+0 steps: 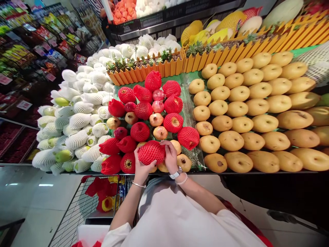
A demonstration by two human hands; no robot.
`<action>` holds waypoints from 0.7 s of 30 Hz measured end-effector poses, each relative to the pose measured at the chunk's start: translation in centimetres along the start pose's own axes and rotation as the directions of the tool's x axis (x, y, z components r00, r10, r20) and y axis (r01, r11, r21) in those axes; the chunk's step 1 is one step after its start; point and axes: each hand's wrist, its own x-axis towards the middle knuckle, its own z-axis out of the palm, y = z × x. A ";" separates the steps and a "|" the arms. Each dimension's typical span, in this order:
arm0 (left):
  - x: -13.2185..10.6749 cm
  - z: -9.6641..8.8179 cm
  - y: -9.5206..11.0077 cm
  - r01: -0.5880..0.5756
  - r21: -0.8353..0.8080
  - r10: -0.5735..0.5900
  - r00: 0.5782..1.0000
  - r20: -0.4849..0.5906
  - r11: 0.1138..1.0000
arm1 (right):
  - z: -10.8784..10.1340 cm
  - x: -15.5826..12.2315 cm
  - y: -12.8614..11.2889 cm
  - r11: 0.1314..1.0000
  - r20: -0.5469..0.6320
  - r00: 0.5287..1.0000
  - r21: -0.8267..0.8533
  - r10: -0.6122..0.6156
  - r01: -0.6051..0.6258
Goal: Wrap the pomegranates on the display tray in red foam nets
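One red-netted fruit (151,152) is held over the front of the tabletop (185,120), the left hand (142,168) with its grip closed around one end and the right hand (171,157) with its grip pinching the net at the other, where the fingers hide whether that end is covered. Around it, many fruits wear red nets and several bare pomegranates (156,119) sit among them, so the work looks only partway through. Beyond this mix, red and yellow netting (99,188) lies in a wire cart (67,213) below
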 end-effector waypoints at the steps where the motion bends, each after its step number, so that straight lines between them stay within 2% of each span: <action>1: 0.6 -0.5 0.4 -0.075 0.082 0.073 0.997 0.025 0.994 | -0.6 0.2 -0.3 1.000 0.037 0.999 -0.031 -0.006 0.007; 3: 1.8 -1.5 1.0 -0.264 0.263 0.249 0.964 0.090 0.928 | -1.8 0.4 -0.9 0.998 0.039 0.998 -0.042 0.040 -0.039; 5: 2.7 -2.3 1.6 -0.433 0.404 0.396 0.901 0.175 0.806 | -2.9 0.1 -1.6 0.981 0.028 0.983 0.062 0.184 -0.185; 6: 3.1 -2.6 1.8 -0.488 0.453 0.438 0.872 0.219 0.746 | -3.4 -0.1 -1.9 0.950 0.063 0.959 0.137 0.275 -0.281; 7: 3.4 -2.7 2.0 -0.525 0.489 0.456 0.850 0.264 0.697 | -3.7 -0.4 -2.2 0.906 0.124 0.927 0.201 0.353 -0.372; 9: 3.6 -2.4 2.0 -0.579 0.518 0.455 0.815 0.358 0.629 | -4.1 -1.0 -2.5 0.827 0.246 0.866 0.271 0.435 -0.493; 12: 3.4 -1.1 1.2 -0.634 0.503 0.403 0.768 0.497 0.587 | -3.9 -1.4 -2.0 0.813 0.340 0.830 0.237 0.442 -0.531; 14: 3.0 -0.2 0.2 -0.635 0.513 0.346 0.759 0.551 0.577 | -3.4 -1.3 -1.0 0.839 0.347 0.826 0.165 0.443 -0.519; 17: 2.7 0.6 -1.0 -0.600 0.570 0.278 0.785 0.553 0.562 | -2.9 -0.8 0.4 0.873 0.273 0.851 0.070 0.449 -0.483; 19: 2.7 0.8 -1.4 -0.581 0.589 0.256 0.799 0.545 0.562 | -2.9 -0.4 0.5 0.881 0.243 0.861 0.047 0.447 -0.471; 21: 2.9 1.0 -1.6 -0.564 0.601 0.235 0.809 0.538 0.567 | -3.4 -0.3 -0.6 0.914 0.231 0.891 0.015 0.391 -0.405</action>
